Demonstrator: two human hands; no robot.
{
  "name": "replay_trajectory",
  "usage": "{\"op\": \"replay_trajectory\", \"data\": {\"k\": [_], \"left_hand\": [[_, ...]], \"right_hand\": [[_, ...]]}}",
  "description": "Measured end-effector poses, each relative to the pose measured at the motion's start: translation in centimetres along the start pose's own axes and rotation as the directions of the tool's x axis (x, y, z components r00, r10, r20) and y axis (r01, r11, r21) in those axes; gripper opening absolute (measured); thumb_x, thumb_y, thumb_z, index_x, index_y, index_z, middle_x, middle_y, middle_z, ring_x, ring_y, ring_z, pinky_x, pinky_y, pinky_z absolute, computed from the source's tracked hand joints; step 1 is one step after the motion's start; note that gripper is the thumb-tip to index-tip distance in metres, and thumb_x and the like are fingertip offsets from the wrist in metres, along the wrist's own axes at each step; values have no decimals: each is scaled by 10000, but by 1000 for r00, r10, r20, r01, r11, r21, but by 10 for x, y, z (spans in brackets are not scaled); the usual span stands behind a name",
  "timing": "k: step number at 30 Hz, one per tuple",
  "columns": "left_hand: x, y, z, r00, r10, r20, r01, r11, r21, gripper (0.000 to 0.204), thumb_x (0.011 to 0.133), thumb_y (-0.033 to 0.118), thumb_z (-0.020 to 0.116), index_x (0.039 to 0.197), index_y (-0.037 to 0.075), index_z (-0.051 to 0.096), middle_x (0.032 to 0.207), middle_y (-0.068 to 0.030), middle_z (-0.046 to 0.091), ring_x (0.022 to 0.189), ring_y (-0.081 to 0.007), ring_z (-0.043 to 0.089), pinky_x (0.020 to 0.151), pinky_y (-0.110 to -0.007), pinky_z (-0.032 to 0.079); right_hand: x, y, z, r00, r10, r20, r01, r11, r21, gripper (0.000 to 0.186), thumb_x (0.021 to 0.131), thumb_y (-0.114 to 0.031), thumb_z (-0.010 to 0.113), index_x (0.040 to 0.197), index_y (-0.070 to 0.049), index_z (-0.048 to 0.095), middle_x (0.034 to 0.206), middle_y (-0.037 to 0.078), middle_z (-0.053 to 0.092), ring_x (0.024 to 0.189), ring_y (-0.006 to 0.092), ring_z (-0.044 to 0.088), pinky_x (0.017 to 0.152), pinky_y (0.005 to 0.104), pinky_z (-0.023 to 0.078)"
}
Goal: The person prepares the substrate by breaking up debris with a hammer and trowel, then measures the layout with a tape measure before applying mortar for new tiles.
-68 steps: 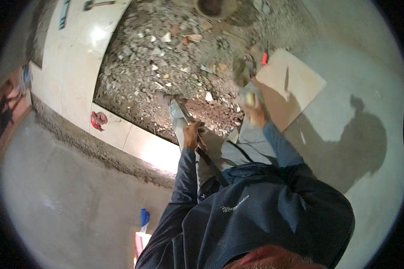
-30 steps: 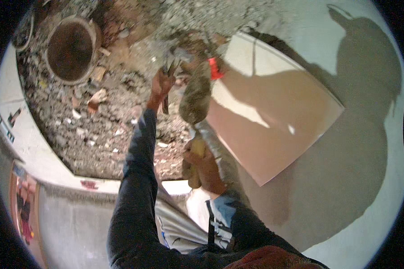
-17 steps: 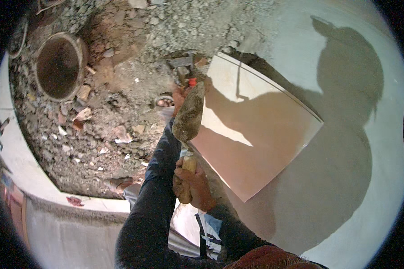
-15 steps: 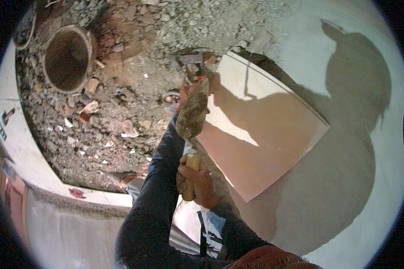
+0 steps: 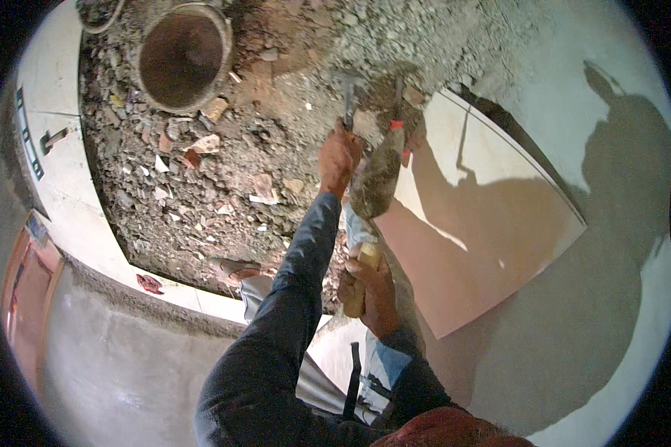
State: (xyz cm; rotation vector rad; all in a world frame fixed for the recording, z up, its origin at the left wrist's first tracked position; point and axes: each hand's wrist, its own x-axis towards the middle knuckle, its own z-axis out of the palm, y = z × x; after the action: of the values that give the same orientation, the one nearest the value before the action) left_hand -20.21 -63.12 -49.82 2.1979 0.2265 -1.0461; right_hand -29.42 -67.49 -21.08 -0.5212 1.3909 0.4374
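My left hand (image 5: 341, 158) is closed round the handle of a hammer (image 5: 349, 100), whose head points away from me over the rubble. A trowel (image 5: 378, 179) with a dirty grey blade is gripped by its wooden handle in my right hand (image 5: 374, 287). The blade slants upward beside my left wrist and hides part of what lies behind it. Just past its tip, a red-marked tool (image 5: 397, 125) shows in part, near the tile edge. To the right, large square tiles (image 5: 492, 253) lie on the floor, one seemingly on another, partly in shadow.
A round bucket (image 5: 227, 45) stands at the far left on broken rubble (image 5: 149, 216). Pale floor tiles (image 5: 63, 167) border the rubble on the left. A red crumpled thing (image 5: 149, 284) lies on that border. A sandalled foot (image 5: 235, 270) rests at the rubble's near edge.
The view has shifted, so the scene sits farther right. My left hand and the hammer have moved left, away from the tiles, and now show clear of the trowel blade. Both grips are kept.
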Motion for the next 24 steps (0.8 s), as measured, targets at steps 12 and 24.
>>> {"op": "replay_trajectory", "data": {"k": [12, 24], "left_hand": [[-55, 8, -114, 944, 64, -323, -27, 993, 118, 339, 957, 270, 562, 1253, 105, 550, 1025, -218, 669, 842, -426, 637, 676, -514, 511], [-348, -216, -125, 875, -420, 243, 458, 548, -700, 288, 899, 306, 662, 877, 70, 497, 630, 41, 410, 507, -81, 377, 457, -277, 314]], "right_hand": [[-15, 43, 1, 992, -71, 99, 79, 994, -73, 155, 883, -174, 637, 988, -82, 570, 715, 17, 554, 541, 140, 543, 516, 285, 509], [-2, 87, 17, 1000, -2, -9, -3, 804, -594, 336, 861, -156, 691, 1136, -92, 509, 735, 18, 534, 516, 121, 517, 458, 281, 443]]}}
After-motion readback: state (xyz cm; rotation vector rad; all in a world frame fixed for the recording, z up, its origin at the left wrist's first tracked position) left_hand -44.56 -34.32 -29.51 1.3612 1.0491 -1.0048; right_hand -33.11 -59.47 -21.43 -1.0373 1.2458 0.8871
